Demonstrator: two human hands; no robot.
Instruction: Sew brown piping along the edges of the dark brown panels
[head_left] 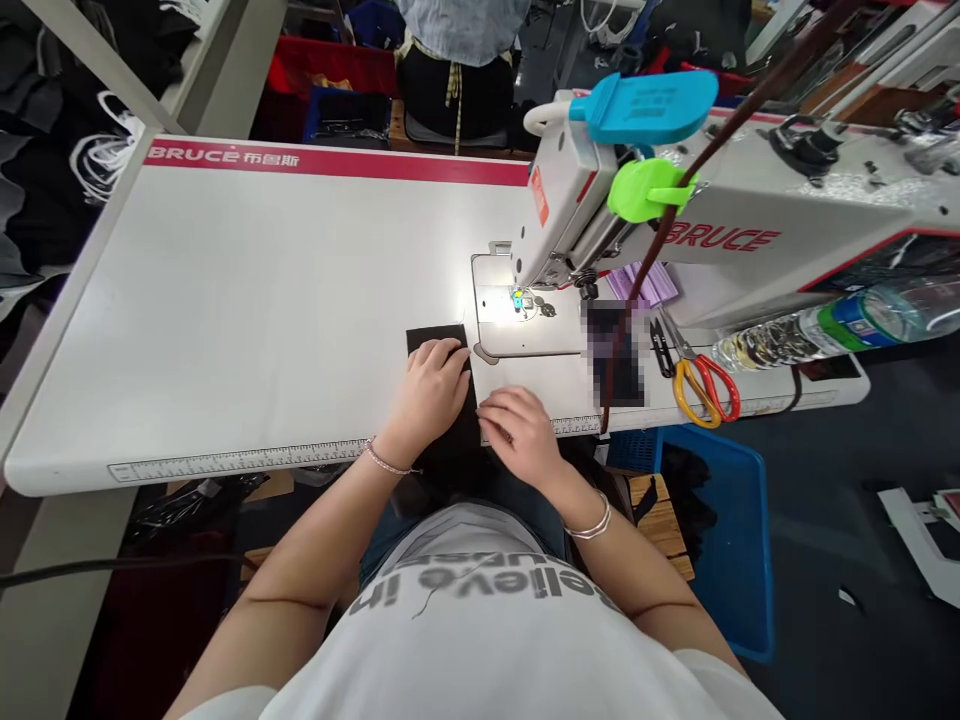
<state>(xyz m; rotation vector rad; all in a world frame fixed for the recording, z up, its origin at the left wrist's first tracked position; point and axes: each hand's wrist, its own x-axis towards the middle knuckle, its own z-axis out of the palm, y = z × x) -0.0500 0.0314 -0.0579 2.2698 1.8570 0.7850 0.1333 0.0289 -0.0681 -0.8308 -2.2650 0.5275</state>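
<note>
A strip of black fabric (454, 425) lies on the white sewing machine table and hangs over its front edge towards my lap. On top of it rests my left hand (431, 395), palm down, fingers laid over the cloth. At the strip's right edge, my right hand (523, 435) has its fingers bent and its thumb close to them, pinching the border; the fingertips partly hide the contact. The needle area of the sewing machine (544, 225) is just beyond and to the right of both hands, over a metal plate (517, 335).
Right of the plate lie a blurred dark item (616, 355), black thread snips (661, 348), scissors (705, 388) and a plastic bottle (832, 325). A brown cord (656, 245) hangs in front of the machine. Below right stands a blue bin (739, 540). Another person (461, 60) sits beyond the table.
</note>
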